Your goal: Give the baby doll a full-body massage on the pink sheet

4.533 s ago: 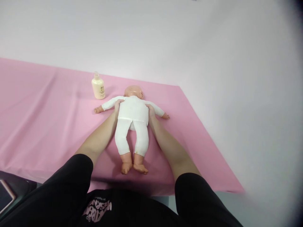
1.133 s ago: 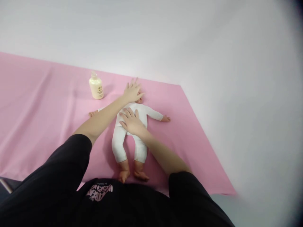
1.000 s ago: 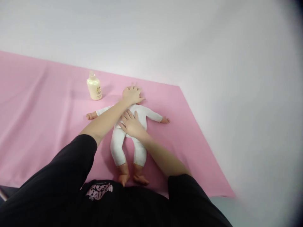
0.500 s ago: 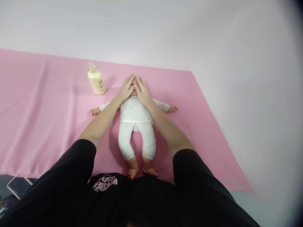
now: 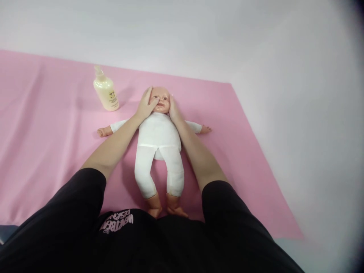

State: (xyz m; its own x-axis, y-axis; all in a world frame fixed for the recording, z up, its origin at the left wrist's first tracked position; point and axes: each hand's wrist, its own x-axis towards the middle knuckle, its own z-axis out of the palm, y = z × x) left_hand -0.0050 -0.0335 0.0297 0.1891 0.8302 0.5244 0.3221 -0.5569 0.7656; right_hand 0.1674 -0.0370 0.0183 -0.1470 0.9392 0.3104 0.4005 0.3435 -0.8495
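A baby doll in white clothes lies on its back on a pink cloth, its arms spread and its feet toward me. My left hand rests flat against the left side of the doll's head. My right hand presses against the right side of the head. The doll's face shows between my two hands. Neither hand holds anything else.
A cream lotion bottle stands upright on the cloth, left of the doll's head. The cloth ends at a right edge, with a pale grey surface beyond. My black sleeves fill the bottom of the view.
Half a second ago both hands covered the doll's face; they have now slid apart to the sides of the head, and the face is uncovered. The view has shifted slightly.
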